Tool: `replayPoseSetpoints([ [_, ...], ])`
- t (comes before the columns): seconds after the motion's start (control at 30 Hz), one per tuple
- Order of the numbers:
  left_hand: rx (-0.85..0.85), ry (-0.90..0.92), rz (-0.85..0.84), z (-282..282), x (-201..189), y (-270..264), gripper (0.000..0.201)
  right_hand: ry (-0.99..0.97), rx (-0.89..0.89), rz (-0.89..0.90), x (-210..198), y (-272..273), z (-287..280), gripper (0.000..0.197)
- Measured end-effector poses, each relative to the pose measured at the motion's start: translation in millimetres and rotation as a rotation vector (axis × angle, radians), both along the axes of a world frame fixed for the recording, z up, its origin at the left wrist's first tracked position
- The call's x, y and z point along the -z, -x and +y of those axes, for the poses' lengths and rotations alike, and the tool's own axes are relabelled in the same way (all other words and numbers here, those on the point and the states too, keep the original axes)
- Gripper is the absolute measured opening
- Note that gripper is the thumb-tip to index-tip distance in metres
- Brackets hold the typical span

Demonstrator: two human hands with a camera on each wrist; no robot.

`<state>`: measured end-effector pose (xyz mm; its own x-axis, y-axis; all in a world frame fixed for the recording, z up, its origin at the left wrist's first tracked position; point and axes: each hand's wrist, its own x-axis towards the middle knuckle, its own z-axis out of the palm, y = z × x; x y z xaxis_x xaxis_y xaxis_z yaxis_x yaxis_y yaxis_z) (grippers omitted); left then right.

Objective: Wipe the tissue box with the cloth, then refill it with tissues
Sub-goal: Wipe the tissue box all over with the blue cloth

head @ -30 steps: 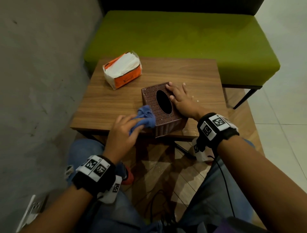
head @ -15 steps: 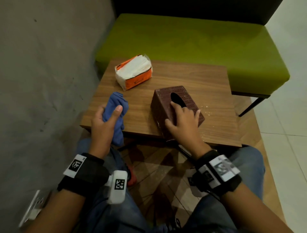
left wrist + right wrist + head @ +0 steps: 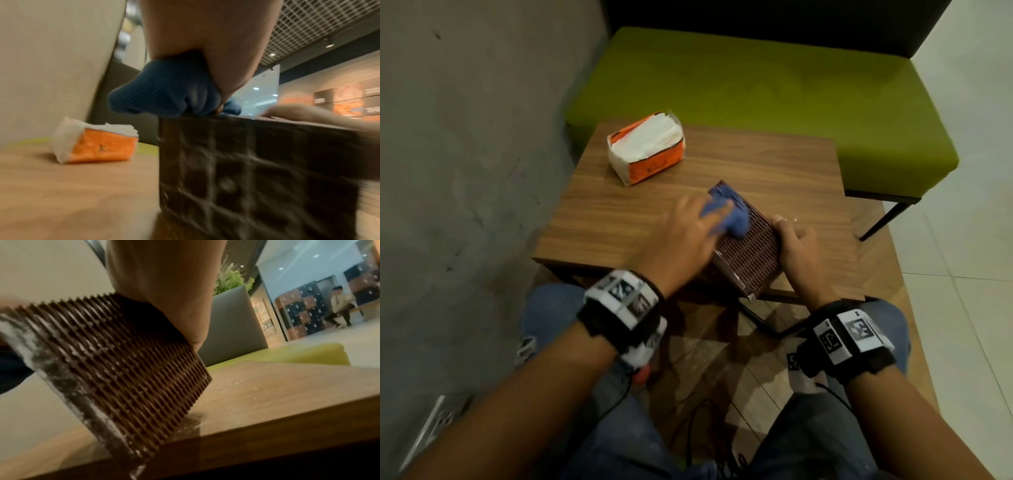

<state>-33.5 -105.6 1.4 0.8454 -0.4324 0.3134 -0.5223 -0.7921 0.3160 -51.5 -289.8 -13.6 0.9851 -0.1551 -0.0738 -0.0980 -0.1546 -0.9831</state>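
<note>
The brown woven tissue box point(image 3: 748, 251) lies tipped on the wooden table point(image 3: 619, 212) near its front edge, with its oval opening hidden. My left hand point(image 3: 688, 233) grips a bunched blue cloth point(image 3: 726, 212) and presses it on the box's upper face; the left wrist view shows the cloth point(image 3: 164, 91) squeezed under my hand on the box point(image 3: 246, 170). My right hand point(image 3: 796, 246) holds the box's right side, thumb on the upper edge. In the right wrist view the box point(image 3: 115, 366) leans under that hand point(image 3: 164, 280). An opened orange tissue pack point(image 3: 647, 150) sits at the far left.
A green bench point(image 3: 756, 85) stands right behind the table, with its black metal leg point(image 3: 883, 219) to the right. A grey wall point(image 3: 465, 137) closes the left side. Pale crumbs point(image 3: 791, 219) dot the table beside the box. My knees sit under the front edge.
My left hand carried the cloth from the table's left edge onto the box. The box was turned so another face points up, and my right hand shifted to its right side.
</note>
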Motion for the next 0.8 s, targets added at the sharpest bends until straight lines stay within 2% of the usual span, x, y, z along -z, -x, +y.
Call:
replayPoseSetpoints([
  [0.07,-0.124,-0.014,0.081,10.0,-7.3,-30.5,0.041,0.044,0.006,-0.037,4.2,0.0,-1.1,0.044],
  [0.1,-0.134,-0.037,0.093,10.2,-9.9,-37.9,0.04,0.071,0.017,-0.055,5.1,-0.3,-0.8,0.044],
  [0.17,-0.024,-0.08,0.093,0.4,-13.9,-31.6,0.041,0.082,0.022,-0.068,8.4,-1.5,-0.2,0.048],
  [0.27,0.256,-0.14,0.026,-17.8,-16.1,0.4,0.041,0.009,0.021,-0.064,12.2,-2.6,1.5,0.047],
  [0.3,0.279,-0.152,0.016,-20.2,-18.9,0.8,0.041,0.013,0.022,-0.064,12.3,-2.7,2.4,0.049],
  [0.4,0.1,-0.141,0.06,-8.5,-27.2,-27.8,0.039,0.072,-0.006,-0.071,11.3,-0.7,6.2,0.054],
  [0.47,-0.025,-0.157,0.055,2.9,-31.3,-41.0,0.036,0.107,-0.011,-0.106,10.3,0.6,7.0,0.049],
  [0.53,0.005,-0.113,0.055,-1.8,-31.4,-32.7,0.036,0.124,-0.005,-0.124,13.2,-0.3,7.7,0.049],
  [0.6,0.159,-0.105,0.075,-16.3,-27.2,-6.7,0.039,0.083,0.0,-0.108,16.8,-1.5,7.9,0.049],
  [0.67,0.237,-0.124,0.051,-22.8,-21.5,13.7,0.04,0.053,-0.001,-0.128,18.4,-0.2,5.9,0.047],
  [0.73,0.188,-0.135,0.074,-15.1,-21.0,3.4,0.042,0.076,-0.016,-0.15,17.2,2.6,3.7,0.05],
  [0.8,0.048,-0.146,0.092,0.3,-19.0,-19.0,0.044,0.096,-0.028,-0.146,14.1,4.6,4.4,0.052],
])
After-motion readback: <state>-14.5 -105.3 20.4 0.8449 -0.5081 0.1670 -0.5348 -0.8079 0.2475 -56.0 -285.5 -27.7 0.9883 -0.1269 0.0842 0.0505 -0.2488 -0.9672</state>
